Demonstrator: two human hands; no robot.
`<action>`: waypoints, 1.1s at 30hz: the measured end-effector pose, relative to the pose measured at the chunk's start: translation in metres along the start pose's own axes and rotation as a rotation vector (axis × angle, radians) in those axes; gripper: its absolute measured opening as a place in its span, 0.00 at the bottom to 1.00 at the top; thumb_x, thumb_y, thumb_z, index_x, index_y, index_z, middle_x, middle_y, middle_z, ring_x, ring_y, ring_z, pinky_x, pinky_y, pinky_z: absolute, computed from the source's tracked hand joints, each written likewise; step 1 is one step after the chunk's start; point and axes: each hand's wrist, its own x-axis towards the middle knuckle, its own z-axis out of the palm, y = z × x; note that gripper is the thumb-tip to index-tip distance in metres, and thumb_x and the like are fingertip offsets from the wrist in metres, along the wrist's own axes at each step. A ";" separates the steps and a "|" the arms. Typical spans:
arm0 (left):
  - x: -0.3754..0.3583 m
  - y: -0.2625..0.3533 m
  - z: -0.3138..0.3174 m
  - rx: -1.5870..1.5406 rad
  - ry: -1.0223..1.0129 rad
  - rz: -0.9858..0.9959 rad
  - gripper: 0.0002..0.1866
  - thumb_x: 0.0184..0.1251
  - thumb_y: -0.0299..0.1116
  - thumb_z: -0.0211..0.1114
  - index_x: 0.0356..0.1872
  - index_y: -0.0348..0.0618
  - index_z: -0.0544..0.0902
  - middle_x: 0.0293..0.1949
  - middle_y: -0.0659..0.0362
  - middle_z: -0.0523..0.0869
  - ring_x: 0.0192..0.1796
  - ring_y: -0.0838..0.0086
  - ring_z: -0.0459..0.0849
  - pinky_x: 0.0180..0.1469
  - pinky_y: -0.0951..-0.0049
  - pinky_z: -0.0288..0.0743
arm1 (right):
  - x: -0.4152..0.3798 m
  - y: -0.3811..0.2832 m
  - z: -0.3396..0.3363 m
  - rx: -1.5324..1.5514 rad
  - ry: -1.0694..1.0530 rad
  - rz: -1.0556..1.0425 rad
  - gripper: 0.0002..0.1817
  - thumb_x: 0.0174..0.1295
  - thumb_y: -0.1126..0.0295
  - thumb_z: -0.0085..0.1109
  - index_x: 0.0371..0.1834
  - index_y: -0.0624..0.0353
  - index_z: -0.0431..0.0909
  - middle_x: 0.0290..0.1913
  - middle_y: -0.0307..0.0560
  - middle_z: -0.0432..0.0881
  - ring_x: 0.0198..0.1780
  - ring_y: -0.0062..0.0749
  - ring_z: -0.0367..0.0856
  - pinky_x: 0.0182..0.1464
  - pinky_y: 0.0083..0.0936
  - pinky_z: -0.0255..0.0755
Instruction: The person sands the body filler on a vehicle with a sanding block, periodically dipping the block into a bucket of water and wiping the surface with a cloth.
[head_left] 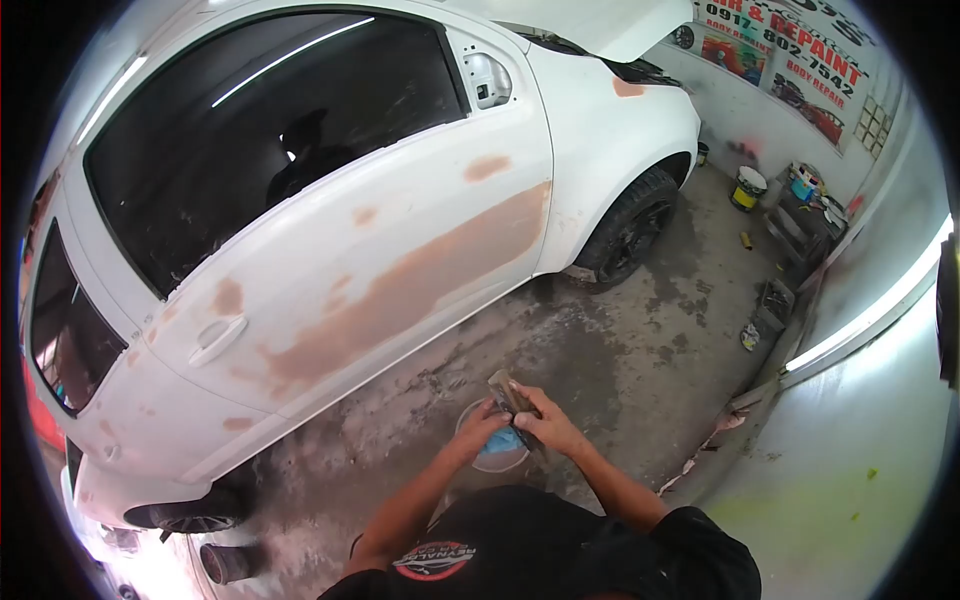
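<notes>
Sanding block [512, 393], brownish and flat, sits gripped between my two hands directly over a small bucket [497, 462] on the concrete floor [640, 350]. My left hand [483, 425] has its fingers curled shut on the block's near side; my right hand [545, 425] clamps the block from the other side, thumb over the top. A bit of blue shows below the hands at the bucket's mouth; I cannot tell whether it is cloth or liquid. The bucket's rim is pale and round, its contents mostly hidden by my wrists.

Beyond the hands, a white car [330, 240] stands side-on, just beside the bucket. Its door and rear panel carry tan filler patches [420, 285], the longest running low along the door. The door handle [215, 338] is white, the window dark.

Farther off, near the front wheel [630, 235], a white-lidded paint can [747, 187] with a yellow body stands on the floor by the wall. A shelf [808, 205] beside it holds more tins, contents too small to read. Signs [790, 50] hang on the far wall.
</notes>
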 end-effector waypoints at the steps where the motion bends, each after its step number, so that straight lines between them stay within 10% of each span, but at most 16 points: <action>1: -0.001 0.006 0.003 0.034 0.020 -0.025 0.35 0.69 0.39 0.66 0.73 0.36 0.65 0.62 0.52 0.78 0.63 0.67 0.77 0.66 0.66 0.70 | 0.000 -0.002 0.000 -0.025 -0.005 -0.007 0.40 0.62 0.61 0.69 0.76 0.58 0.64 0.70 0.53 0.69 0.70 0.41 0.68 0.71 0.36 0.62; 18: 0.013 0.051 0.009 0.661 0.040 -0.110 0.21 0.71 0.42 0.66 0.57 0.38 0.83 0.49 0.55 0.87 0.53 0.71 0.83 0.58 0.71 0.75 | -0.022 0.044 -0.037 -0.112 0.338 0.252 0.41 0.57 0.58 0.72 0.73 0.63 0.69 0.60 0.51 0.79 0.61 0.35 0.76 0.66 0.29 0.68; 27: -0.089 0.238 0.061 0.422 -0.477 0.846 0.17 0.55 0.32 0.75 0.46 0.40 0.87 0.36 0.55 0.88 0.38 0.63 0.84 0.46 0.62 0.74 | -0.087 0.079 -0.071 -0.030 0.466 0.615 0.39 0.55 0.59 0.72 0.69 0.67 0.73 0.53 0.50 0.83 0.51 0.32 0.80 0.55 0.28 0.72; 33: -0.112 0.288 0.104 0.425 -0.844 1.122 0.17 0.57 0.42 0.78 0.45 0.50 0.87 0.33 0.53 0.90 0.33 0.63 0.84 0.41 0.60 0.66 | -0.120 0.137 -0.081 -0.186 0.402 0.668 0.40 0.55 0.58 0.72 0.70 0.67 0.71 0.54 0.54 0.83 0.53 0.35 0.81 0.56 0.28 0.73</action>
